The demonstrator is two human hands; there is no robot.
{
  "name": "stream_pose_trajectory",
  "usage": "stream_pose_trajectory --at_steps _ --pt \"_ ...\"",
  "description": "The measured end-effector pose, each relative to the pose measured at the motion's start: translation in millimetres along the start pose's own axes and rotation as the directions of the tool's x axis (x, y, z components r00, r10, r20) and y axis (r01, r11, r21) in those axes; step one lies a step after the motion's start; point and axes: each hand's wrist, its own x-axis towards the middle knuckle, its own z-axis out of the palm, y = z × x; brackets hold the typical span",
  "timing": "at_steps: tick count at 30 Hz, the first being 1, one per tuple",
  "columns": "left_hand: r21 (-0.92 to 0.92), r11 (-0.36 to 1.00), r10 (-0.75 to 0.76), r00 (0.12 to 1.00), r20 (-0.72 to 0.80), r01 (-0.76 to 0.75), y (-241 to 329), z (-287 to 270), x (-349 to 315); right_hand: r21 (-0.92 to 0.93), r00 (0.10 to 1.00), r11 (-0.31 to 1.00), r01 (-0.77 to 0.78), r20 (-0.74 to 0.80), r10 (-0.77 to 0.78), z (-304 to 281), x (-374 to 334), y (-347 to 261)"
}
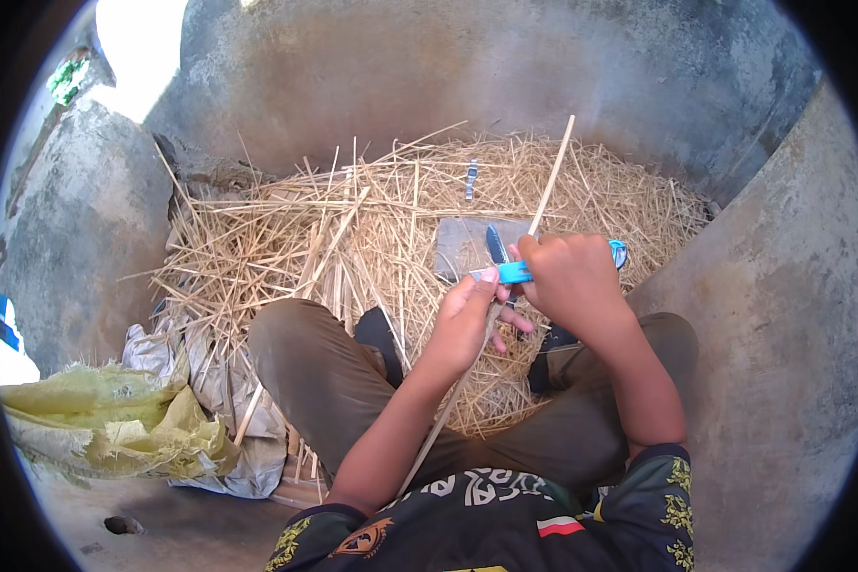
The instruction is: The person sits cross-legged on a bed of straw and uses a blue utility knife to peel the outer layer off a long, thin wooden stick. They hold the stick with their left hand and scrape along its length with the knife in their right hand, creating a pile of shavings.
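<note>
A long thin pale stick (553, 178), bamboo or wood by its look, runs slantwise from the upper right, through both hands, down toward my lap. My left hand (462, 319) pinches it between thumb and fingers, with the other fingers partly spread. My right hand (574, 281) is closed around a light-blue utility knife (515, 273). Its blade end points left, close to my left thumb, across the stick. Just beyond the hands, a dark blade (495, 245) shows over a grey flat board (456, 246); its lower part is hidden behind my hands.
Loose straw-like shavings (391, 248) heap around the board and my feet. A wristwatch (471, 179) lies on them. Curved concrete walls (467, 76) enclose the far side and right (772, 315). Torn yellow sacking (114, 419) and grey sheeting (248, 477) lie at left.
</note>
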Motion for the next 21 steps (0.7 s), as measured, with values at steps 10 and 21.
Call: stream_pose_trajectory --at_steps 10,21 --pt "0.053 0.997 0.062 0.995 -0.073 -0.059 0 1 -3 -0.004 0.994 0.998 0.065 -0.087 -0.065 4 4 -2" --pt "0.013 0.992 0.124 0.991 -0.051 -0.124 13 8 -6 0.019 0.987 0.999 0.039 -0.155 -0.035 1 3 4"
